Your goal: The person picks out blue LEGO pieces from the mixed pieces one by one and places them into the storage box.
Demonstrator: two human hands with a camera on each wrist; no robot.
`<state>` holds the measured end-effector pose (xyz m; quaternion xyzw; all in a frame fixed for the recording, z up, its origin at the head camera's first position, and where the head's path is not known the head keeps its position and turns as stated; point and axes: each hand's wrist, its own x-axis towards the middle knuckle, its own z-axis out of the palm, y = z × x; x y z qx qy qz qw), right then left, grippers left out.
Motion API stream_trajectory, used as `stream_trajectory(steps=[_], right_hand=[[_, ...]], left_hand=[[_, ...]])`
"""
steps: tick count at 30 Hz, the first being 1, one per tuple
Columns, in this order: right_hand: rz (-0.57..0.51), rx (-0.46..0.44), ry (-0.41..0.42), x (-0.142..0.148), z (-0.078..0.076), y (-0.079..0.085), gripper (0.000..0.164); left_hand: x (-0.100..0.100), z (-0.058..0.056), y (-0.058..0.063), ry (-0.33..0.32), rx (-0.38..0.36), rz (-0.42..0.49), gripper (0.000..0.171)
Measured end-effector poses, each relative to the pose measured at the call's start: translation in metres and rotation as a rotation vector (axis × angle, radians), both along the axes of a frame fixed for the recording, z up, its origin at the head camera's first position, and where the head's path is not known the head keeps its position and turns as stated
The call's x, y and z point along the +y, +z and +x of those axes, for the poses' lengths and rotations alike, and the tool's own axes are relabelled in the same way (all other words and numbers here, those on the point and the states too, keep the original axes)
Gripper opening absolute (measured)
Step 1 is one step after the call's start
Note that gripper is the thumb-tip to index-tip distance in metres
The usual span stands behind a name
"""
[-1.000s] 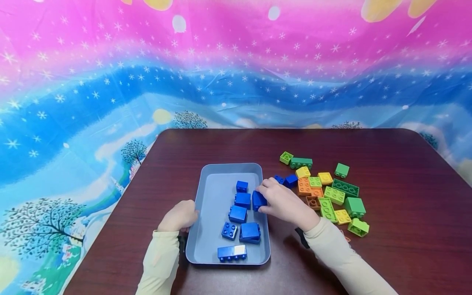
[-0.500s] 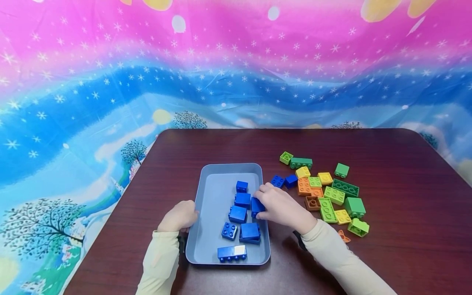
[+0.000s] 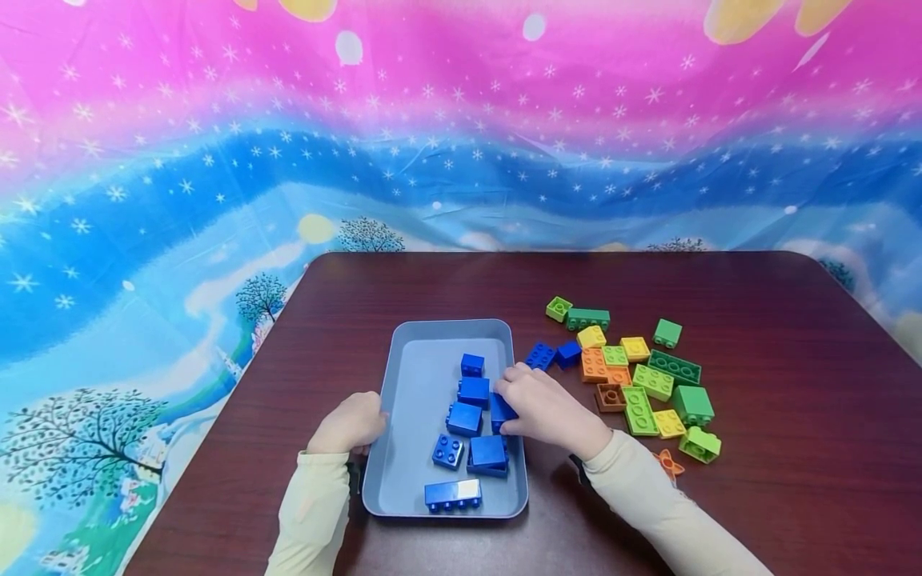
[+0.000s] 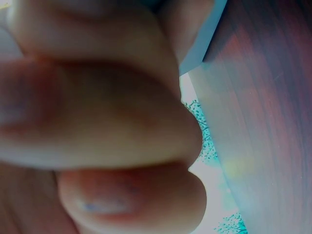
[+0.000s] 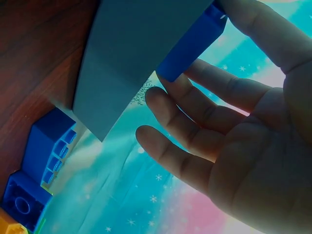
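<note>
My right hand pinches a blue toy building brick between thumb and fingers, just inside the right rim of a grey tray. In the right wrist view that brick shows above the tray wall, and the lower fingers spread loosely. My left hand grips the tray's left rim, its fingers curled; they fill much of the left wrist view. Several other blue bricks lie in the tray, among them a long one at the near end and a studs-up one.
Right of the tray, two blue bricks, one studs-up and one plain, lie beside a loose group of green, yellow, orange and brown bricks, including a brown one. An orange star-shaped piece lies near the right sleeve.
My right hand has moved slightly toward me and left with the blue brick, uncovering the studs-up blue brick and the orange piece. My left hand has stayed in place.
</note>
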<state>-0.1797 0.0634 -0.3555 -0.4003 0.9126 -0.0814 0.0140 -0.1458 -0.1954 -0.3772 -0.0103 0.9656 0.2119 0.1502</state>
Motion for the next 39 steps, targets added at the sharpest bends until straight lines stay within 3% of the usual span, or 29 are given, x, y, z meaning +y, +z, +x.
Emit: stream_trajectory(steps=[39], right_hand=[[0.075,0.058,-0.016,-0.009,0.000,-0.016,0.044]], left_hand=[[0.001,0.002,0.005,-0.011,0.010,-0.015,0.033]])
